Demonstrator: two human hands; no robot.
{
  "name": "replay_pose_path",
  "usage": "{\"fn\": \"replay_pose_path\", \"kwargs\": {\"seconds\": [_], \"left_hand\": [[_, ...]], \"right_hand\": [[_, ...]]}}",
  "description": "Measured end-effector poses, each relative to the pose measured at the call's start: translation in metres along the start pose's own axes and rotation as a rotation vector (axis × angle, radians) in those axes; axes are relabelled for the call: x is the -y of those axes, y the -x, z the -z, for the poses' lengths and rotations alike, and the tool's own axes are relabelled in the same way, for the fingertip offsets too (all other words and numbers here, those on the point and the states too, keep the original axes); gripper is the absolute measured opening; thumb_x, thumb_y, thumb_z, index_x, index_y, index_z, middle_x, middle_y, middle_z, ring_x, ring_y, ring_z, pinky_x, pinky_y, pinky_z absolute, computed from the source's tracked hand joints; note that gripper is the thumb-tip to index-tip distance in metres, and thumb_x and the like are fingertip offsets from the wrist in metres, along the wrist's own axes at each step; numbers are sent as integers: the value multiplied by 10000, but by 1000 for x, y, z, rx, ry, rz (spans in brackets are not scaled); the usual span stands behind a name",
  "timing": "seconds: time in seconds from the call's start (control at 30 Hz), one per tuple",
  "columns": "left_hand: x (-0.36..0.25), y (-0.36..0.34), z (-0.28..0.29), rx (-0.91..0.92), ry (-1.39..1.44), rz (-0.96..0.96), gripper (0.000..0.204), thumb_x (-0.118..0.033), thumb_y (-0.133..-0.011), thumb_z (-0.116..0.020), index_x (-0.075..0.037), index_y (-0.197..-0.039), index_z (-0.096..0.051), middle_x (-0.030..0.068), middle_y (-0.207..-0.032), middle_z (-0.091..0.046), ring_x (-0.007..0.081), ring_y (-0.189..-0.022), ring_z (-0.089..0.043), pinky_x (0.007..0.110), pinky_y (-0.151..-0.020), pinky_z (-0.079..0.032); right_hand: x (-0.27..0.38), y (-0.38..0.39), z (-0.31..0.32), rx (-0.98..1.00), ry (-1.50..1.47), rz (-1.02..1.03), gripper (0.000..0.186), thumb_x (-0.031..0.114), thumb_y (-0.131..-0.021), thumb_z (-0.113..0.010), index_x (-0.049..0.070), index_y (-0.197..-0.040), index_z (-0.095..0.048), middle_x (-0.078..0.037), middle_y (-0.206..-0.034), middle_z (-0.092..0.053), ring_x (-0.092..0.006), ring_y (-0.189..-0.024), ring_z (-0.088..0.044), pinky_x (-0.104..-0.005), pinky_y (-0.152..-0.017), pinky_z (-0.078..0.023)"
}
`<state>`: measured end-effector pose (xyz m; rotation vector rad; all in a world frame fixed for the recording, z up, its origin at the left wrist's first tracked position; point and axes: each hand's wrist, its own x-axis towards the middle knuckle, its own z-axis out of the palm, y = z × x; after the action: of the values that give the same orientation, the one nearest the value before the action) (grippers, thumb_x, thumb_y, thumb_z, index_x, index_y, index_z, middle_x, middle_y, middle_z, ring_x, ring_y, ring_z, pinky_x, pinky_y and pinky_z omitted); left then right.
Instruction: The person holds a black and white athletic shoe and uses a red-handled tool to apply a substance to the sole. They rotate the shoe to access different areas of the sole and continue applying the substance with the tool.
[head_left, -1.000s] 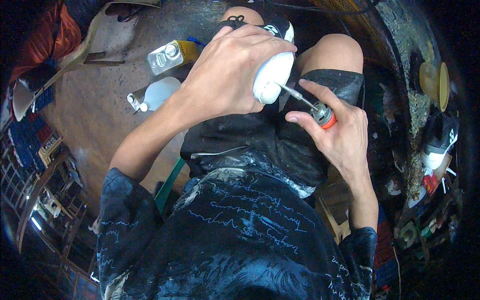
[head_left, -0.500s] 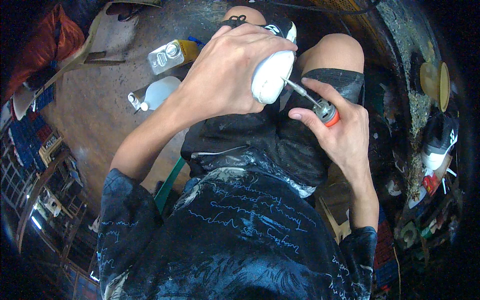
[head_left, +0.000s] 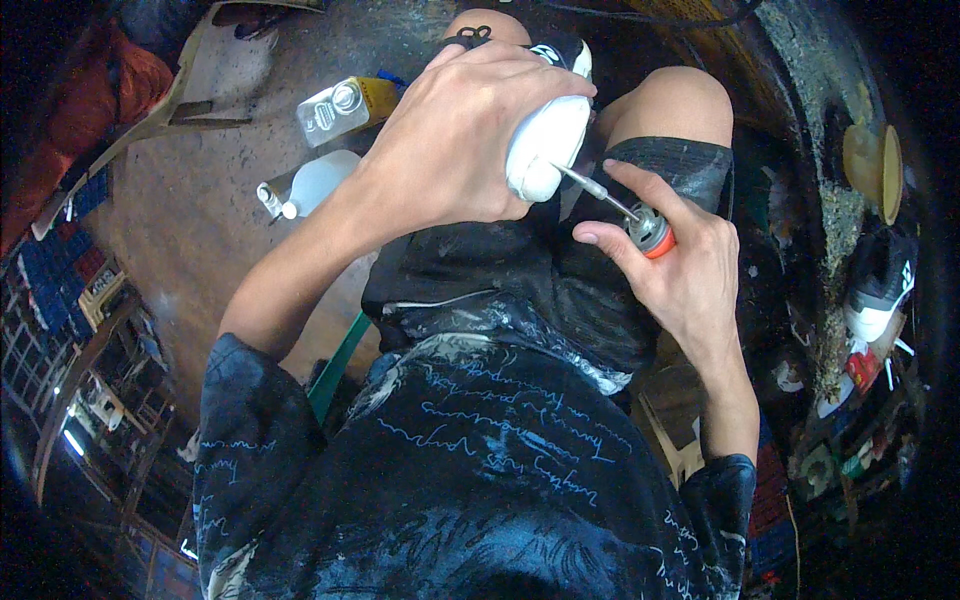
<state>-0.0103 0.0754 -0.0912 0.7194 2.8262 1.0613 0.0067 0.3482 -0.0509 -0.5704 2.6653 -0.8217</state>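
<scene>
Hiding most of white piece, left hand around it.

- A white rounded object is being gripped from above by the left hand.
- A screwdriver with a red-and-grey handle is being held in the right hand, its metal tip touching the white object.
- A clear plastic bottle and a yellow-capped container are lying on the floor.
</scene>
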Motion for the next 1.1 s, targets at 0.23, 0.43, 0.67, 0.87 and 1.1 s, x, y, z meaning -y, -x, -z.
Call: {"fn": "replay_pose_path", "kwargs": {"seconds": [0.23, 0.43, 0.67, 0.87, 1.1], "left_hand": [[0, -2, 1, 17, -17, -10, 870, -160, -598, -983, -137, -1437, -757, 103, -1349, -810, 367, -1358, -714, 507, -1171, -527], [0, -3, 2, 42, -16, -13, 874, -152, -594, -1001, -89, -1437, -778, 171, -1393, -807, 366, -1384, -724, 538, -1190, -513], [-1, -4, 1, 37, -14, -4, 857, -147, -590, -1000, -80, -1417, -788, 172, -1385, -811, 371, -1381, -724, 542, -1189, -517], [-1, -4, 0, -24, -7, -35, 840, -135, -589, -996, -71, -1402, -794, 179, -1359, -819, 375, -1346, -745, 545, -1167, -547], [1, -4, -2, -20, -15, -35, 837, -137, -591, -997, -64, -1401, -795, 185, -1354, -821, 379, -1349, -745, 540, -1178, -544]], "right_hand": [[9, 3, 9, 114, 86, -67, 650, 571, -874, -951, 112, -1318, -828, -206, -994, -852, -393, -912, -853, -460, -797, -646], [11, 5, 8, 128, 165, -48, 643, 607, -885, -935, 148, -1323, -830, -201, -878, -818, -369, -755, -823, -453, -688, -622], [9, 8, 8, 151, 207, -64, 642, 595, -881, -941, 141, -1321, -832, -202, -899, -828, -361, -763, -829, -449, -709, -631], [-5, 6, -1, -15, 54, 6, 644, 692, -900, -882, 196, -1307, -824, -228, -803, -789, -429, -734, -801, -512, -645, -626], [1, 7, 3, 37, 104, -29, 662, 690, -896, -881, 169, -1302, -827, -225, -862, -812, -409, -768, -818, -497, -685, -631]]}}
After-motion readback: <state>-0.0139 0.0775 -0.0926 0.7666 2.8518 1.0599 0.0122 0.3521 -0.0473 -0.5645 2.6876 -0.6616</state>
